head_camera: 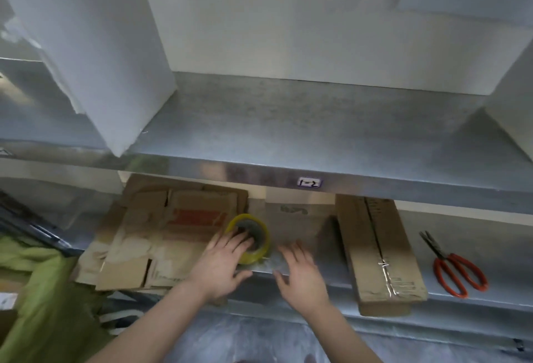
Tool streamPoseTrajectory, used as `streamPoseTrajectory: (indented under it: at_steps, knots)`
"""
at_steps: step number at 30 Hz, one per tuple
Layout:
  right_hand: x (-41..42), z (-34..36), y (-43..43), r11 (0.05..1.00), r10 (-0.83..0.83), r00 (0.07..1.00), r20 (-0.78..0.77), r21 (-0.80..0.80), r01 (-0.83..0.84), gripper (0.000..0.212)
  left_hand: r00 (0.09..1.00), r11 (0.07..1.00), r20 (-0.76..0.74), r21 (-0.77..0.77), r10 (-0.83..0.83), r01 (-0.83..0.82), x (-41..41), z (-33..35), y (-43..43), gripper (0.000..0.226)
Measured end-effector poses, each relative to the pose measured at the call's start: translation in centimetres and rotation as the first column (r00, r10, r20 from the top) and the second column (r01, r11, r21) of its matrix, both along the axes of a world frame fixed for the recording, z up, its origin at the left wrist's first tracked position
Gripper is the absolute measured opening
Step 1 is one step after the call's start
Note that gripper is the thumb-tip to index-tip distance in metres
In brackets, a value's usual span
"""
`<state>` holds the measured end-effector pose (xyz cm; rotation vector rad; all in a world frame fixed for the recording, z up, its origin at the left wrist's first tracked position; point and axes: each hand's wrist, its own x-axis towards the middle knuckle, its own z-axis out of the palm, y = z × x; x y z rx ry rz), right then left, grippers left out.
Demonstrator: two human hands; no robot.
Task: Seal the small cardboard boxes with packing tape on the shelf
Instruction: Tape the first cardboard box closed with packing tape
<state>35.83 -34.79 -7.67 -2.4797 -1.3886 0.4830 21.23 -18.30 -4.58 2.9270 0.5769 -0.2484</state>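
metal shelving (375,186) spans 9 to 3 o'clock | white blocks (95,45) on upper deck, 10 to 2 | grey floor (259,339) at 6 | green cloth (43,290) at 8

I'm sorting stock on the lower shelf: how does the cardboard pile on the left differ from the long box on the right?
The cardboard pile lies flattened with loose flaps; the long box is folded up and closed. The cardboard pile spreads wide; the long box is narrow. The pile bears a red print; the box has shiny tape on its top seam. Both are brown cardboard on the lower shelf.
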Motion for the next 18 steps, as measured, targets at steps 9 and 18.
streamPoseTrajectory:
  at_steps: [9,18]
  knots:
    - [-2.6,-2.5,4.1,0.98,-0.189,0.981,-0.042,-0.073,0.186,0.039,0.973,0.973,0.025,-0.014,-0.23,0.23,0.1,-0.7,3.2,0.061]
    - [-2.3,-1.4,3.9,0.96,-0.279,0.95,-0.141,-0.041,0.276,0.018,0.957,0.961,0.091,-0.008,-0.275,0.276,0.5,-0.8,2.9,0.054]
